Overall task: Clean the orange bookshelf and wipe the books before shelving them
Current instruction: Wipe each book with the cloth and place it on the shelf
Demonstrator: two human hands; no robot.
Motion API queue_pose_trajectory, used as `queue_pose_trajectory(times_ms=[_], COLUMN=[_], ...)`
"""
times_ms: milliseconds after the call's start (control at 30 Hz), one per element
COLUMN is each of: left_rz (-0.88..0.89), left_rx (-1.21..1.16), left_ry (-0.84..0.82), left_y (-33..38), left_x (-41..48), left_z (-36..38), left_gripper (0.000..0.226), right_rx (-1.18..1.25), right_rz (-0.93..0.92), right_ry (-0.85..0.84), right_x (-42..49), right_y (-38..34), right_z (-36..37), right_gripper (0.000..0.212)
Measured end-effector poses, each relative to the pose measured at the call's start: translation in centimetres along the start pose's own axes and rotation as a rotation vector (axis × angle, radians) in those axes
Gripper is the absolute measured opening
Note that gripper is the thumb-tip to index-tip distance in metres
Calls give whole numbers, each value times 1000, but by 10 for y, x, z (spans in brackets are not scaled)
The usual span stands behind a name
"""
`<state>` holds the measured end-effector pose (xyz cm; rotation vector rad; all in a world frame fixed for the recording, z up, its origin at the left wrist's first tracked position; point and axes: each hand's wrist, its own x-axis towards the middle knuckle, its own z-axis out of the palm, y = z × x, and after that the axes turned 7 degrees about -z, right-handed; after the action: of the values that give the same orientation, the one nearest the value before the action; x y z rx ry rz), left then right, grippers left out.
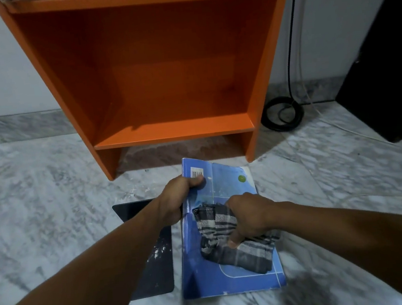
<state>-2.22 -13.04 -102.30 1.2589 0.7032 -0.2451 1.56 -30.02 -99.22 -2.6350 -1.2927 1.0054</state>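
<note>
Blue book (232,275) lies face-up on the marble floor (51,205), just in front of the foot of the orange bookshelf (173,130), long axis pointing toward the shelf. Your left hand (179,199) grips its far left edge, fingers curled under and thumb (196,180) pressed on the cover beside the barcode sticker (197,172). I cannot tell whether that edge is lifted off the floor. Your right hand (249,218) holds the checked cloth (233,255) bunched against the middle of the cover: fingers curled into the fabric, thumb (235,240) pointing down and pinning it. A dark flat item (157,268), probably another book, lies just beside the blue one on its left, with white dust on it. A black cable (281,114) is coiled on the floor to the right of the shelf. Handling, as judgement: this looks like a large, thin softcover with worn white edges, so expect it to be light but floppy. It will likely sag if you lift it by one corner. The cover has a slight sheen, so the cloth should glide, and the book may skate on the polished marble unless your left hand anchors it. Best hold is along the spine or long edge, thumb on top and fingers beneath, near the middle of that edge when carrying it to the shelf. The cloth is soft and limp, so keep it wadded under the palm. Shelving of this book is not yet done.
</note>
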Motion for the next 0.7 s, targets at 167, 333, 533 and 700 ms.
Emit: queue_pose_trajectory(times_ms=[167,333,533,700], left_rz=[113,160,220,294], left_rx=[-52,-172,-201,-285], left_ry=[-27,-93,-195,-264], left_y=[10,42,91,125], left_x=[1,-13,-42,-64], left_z=[-2,2,3,3], left_gripper=[19,30,45,45], right_rx=[184,360,184,-286], right_rz=[-45,-92,-347,-494], right_ry=[6,333,1207,1196], right_x=[-24,-54,-61,-30], right_y=[-3,2,2,1], right_z=[-33,-101,-164,-106], right_gripper=[50,31,27,36])
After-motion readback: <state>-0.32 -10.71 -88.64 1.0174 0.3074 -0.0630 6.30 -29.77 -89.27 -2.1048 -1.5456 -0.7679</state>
